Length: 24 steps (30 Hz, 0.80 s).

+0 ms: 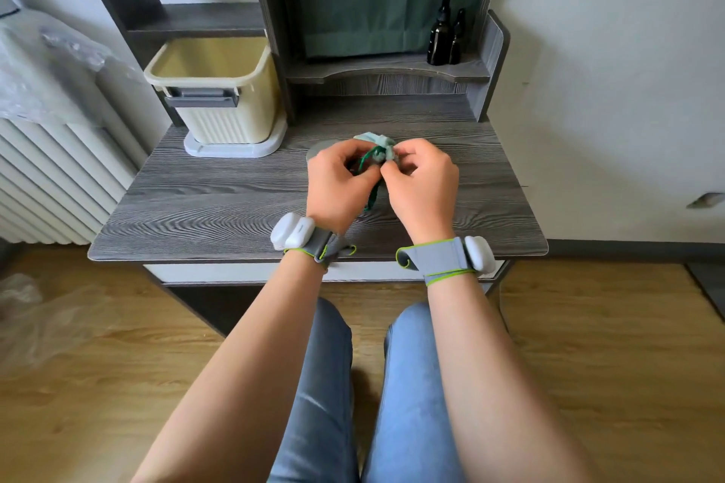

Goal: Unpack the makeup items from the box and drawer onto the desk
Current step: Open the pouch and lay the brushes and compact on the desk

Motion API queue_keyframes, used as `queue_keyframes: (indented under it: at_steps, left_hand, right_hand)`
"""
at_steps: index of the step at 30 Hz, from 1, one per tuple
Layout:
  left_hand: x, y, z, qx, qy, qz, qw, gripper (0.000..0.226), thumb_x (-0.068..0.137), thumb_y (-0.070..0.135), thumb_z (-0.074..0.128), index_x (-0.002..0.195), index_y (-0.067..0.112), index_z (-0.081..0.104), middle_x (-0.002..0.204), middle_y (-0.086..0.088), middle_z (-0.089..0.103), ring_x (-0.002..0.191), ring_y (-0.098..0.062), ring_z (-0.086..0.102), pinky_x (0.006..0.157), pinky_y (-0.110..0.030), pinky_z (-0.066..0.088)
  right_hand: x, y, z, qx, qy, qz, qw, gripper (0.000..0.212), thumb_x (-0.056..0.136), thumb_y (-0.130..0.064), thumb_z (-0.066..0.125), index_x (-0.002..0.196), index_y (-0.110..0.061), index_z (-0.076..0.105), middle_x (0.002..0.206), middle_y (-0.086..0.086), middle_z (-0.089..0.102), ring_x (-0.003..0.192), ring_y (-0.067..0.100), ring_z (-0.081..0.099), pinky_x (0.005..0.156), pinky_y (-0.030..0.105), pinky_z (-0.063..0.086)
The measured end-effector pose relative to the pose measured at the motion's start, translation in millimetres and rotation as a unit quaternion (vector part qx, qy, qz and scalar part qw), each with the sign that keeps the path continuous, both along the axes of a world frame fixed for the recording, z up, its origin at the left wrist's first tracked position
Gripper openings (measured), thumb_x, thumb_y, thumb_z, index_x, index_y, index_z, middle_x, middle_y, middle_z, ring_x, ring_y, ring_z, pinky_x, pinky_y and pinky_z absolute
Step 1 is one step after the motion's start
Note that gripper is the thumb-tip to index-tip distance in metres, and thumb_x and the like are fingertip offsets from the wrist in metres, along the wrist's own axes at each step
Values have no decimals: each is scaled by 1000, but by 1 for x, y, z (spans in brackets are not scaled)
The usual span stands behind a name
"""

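Both hands meet over the middle of the desk (219, 208), fingers curled in tight. The left hand (340, 184) and right hand (421, 184) each pinch a small pale-green drawstring pouch (378, 147), working at its dark green cord (368, 161), which trails down between the wrists. The pouch looks soft, light and limp, so I'd judge the gathered neck the place to grip, easing the cord loose. What is inside is hidden. To the far left stands a cream storage box (219, 90) on the desk; two dark dropper bottles (445, 35) stand on the far shelf at right. A white drawer front (235, 272) shows under the near edge, apparently shut.
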<state>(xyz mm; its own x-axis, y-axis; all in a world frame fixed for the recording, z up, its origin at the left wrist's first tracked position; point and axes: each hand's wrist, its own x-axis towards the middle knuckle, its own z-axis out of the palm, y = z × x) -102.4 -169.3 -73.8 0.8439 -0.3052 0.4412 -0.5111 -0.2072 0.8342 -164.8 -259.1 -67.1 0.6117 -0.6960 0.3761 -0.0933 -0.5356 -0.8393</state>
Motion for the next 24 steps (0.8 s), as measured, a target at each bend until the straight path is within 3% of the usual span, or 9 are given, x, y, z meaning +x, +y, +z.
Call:
queue_keyframes:
  at_steps: [3,6,8,11,15,18,21,24]
  left_hand:
    - [0,0,-1,25,-23,13,999,22,73,3,70,94,8,74,87,-3,71,75,-2,63,73,-7,46]
    - [1,4,-1,71,-73,27,994,23,69,12,68,92,10,75,85,-3,70,77,-12,64,73,-15,49]
    - [2,7,0,100,-102,33,989,23,68,18,65,87,10,74,82,-4,68,75,-17,63,71,-25,51]
    - [7,12,1,115,-113,39,986,20,68,19,62,82,9,71,79,-2,64,72,-18,60,68,-27,49]
    - [10,11,2,38,1,20,999,3,68,20,62,70,21,60,73,8,55,65,-8,52,65,-15,40]
    - [8,8,5,-70,116,-26,990,27,73,10,68,64,25,48,63,9,52,60,-11,47,62,-34,44]
    - [12,6,8,-88,123,-6,988,27,71,14,67,63,27,45,62,3,52,60,-15,45,58,-42,46]
    - [12,7,11,-50,80,7,995,22,65,12,66,68,26,49,64,8,54,59,-14,50,60,-37,49]
  right_hand:
    - [1,1,-2,0,1,-21,1000,10,71,-16,65,80,-20,67,65,-7,64,69,20,65,63,32,51]
    - [1,3,-5,-39,9,-46,998,9,72,-20,63,80,-21,64,68,-4,68,69,25,63,61,34,49]
    - [1,5,-4,-107,34,-57,992,10,73,-22,61,84,-21,61,70,-1,67,70,29,61,58,34,46]
    - [0,9,-4,-170,40,-65,983,11,75,-20,59,87,-19,59,71,0,66,69,32,58,54,31,34]
    - [2,16,-6,-148,2,-77,986,13,79,-16,58,91,-17,60,79,1,68,73,31,60,57,28,27]
    - [6,18,-3,-133,-33,-46,990,15,81,-15,58,97,-16,58,87,-4,68,78,24,61,59,28,32]
    - [7,19,4,-127,-61,-26,990,15,81,-11,58,95,-13,51,85,-6,60,72,21,55,59,31,34]
    - [6,14,5,-175,-65,-48,981,15,74,-1,53,86,-11,50,85,-1,55,68,23,47,55,35,32]
